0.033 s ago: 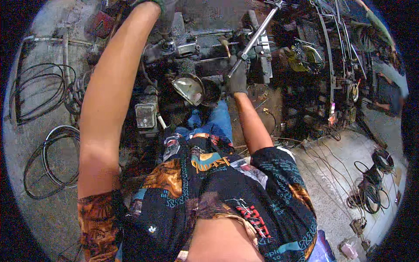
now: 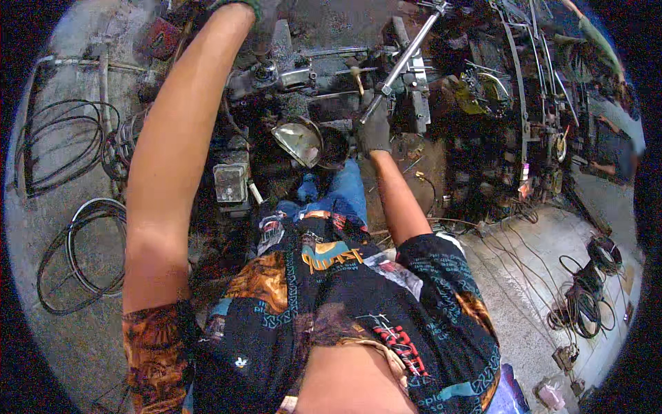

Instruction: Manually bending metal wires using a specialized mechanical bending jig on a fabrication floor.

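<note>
My left hand [image 2: 261, 26], in a dark glove with a green cuff, reaches far forward to the top edge; its fingers are hard to make out against the dark machinery. At the centre right, my right hand [image 2: 376, 131] wears a grey glove. A long shiny metal bar [image 2: 412, 54] crosses over it, the bar's lower end lying in front of the glove and hiding the fingers. Just beyond that hand is a small tan handle [image 2: 358, 79] with a thin crosspiece. A half-round metal pan [image 2: 298, 142] sits on the machine between my arms.
A greasy metal machine [image 2: 293, 79] spans the space before me. A square metal box [image 2: 231, 183] stands to its left. Coiled black cables [image 2: 65, 148] lie on the left floor, more cables [image 2: 586, 303] at right. Another person's arm [image 2: 598, 41] shows far right.
My right hand has shifted very slightly, and the small tan handle's crosspiece beside it shows more plainly. The left arm looks the same.
</note>
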Motion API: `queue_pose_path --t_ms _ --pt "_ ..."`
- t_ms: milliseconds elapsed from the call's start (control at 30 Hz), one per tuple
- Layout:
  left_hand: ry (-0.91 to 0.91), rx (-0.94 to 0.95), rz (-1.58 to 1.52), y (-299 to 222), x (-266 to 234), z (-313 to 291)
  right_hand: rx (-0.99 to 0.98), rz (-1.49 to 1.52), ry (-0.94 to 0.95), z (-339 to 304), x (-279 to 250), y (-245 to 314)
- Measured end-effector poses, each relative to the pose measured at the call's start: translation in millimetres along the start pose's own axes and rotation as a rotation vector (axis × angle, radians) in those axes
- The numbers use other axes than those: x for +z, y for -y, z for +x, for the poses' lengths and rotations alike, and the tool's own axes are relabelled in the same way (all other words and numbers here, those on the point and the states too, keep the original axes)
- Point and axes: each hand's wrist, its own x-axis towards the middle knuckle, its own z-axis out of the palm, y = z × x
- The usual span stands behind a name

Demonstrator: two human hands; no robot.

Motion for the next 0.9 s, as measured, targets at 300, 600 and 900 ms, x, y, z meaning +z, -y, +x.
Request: queue_pose_path --t_ms 300,600,900 --pt "-0.033 0.045 -0.024 2.5 0.0 1.2 0.275 -0.031 0.268 -2.5 -14.2 15.2" --pt "-0.066 -0.001 -0.004 -1.2 -0.9 -3.2 0.125 0.073 0.051 10.4 -15.4 27.1" --pt "0.070 -0.120 0.069 -2.2 -4.2 -0.9 0.164 -0.020 0.069 -8.9 -1.9 9.9"
